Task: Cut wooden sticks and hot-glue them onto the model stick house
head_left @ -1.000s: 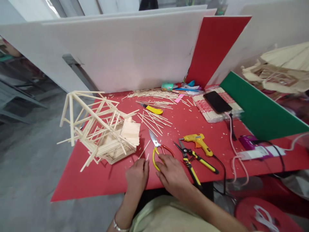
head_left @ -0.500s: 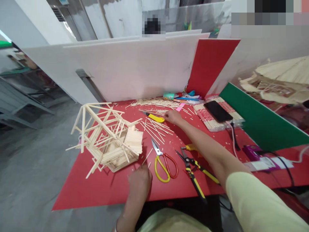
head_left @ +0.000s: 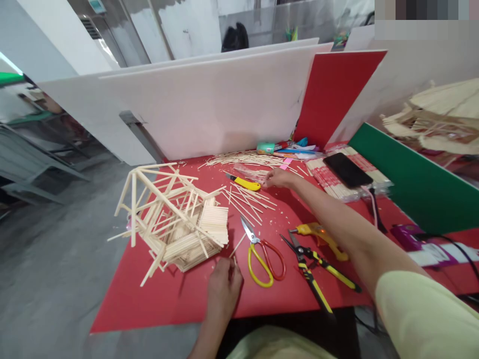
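Note:
My left hand (head_left: 225, 281) is closed near the front of the red table, its fingers pinched at the lower end of a thin wooden stick (head_left: 238, 245). Just beyond it stands a partly open house-like model (head_left: 194, 229) built of pale sticks, with a slatted panel on its right side. My right hand (head_left: 277, 178) reaches to the back, fingers pinched together at the end of some thin sticks (head_left: 251, 173) that are smeared by motion. The yellow-handled utility knife (head_left: 245, 183) lies right beside those fingers. Scissors (head_left: 258, 249) with yellow and red handles rest between my arms.
Pliers (head_left: 310, 269) and a yellow glue gun (head_left: 318, 232) lie under my right forearm. Loose sticks (head_left: 250, 202) are scattered mid-table. A phone (head_left: 348, 169) sits on packaged sticks at the right, near a purple power strip (head_left: 411, 239). White boards (head_left: 209, 104) stand behind.
The view has shifted slightly, moving the table rightward in the picture. Sticks at my right fingertips now look blurred and displaced. My left hand stays near the model, still pinched.

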`<action>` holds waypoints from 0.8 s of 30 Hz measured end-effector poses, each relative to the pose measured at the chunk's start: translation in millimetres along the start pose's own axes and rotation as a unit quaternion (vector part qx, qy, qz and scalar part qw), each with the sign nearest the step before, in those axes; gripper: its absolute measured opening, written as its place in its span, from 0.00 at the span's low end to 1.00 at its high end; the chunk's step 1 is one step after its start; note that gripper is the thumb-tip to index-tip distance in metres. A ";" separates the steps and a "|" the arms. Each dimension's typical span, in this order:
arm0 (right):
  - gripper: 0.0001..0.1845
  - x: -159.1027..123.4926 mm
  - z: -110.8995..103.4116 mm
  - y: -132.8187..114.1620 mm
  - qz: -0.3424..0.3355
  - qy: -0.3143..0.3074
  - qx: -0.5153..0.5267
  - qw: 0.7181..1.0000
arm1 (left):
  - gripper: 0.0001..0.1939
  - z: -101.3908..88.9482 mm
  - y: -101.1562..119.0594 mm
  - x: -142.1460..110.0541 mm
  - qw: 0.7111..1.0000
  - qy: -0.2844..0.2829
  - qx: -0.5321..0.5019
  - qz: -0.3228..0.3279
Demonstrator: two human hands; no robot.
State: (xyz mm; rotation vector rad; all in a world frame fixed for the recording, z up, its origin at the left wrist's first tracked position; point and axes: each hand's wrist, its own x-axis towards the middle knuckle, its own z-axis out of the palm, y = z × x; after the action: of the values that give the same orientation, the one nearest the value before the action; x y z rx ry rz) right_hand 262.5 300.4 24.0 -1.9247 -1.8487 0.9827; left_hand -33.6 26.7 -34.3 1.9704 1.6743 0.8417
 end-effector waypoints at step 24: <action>0.21 -257.7 66.8 -0.8 -0.065 0.054 0.459 0.884 | 0.14 4.9 48.2 -4.4 0.890 -0.069 -0.433 -0.125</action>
State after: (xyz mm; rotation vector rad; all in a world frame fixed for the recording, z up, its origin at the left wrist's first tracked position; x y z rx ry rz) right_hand 234.1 36.5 45.0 -1.2130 -1.0834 1.3366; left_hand 4.3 13.7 -6.8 1.1379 1.1241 1.0668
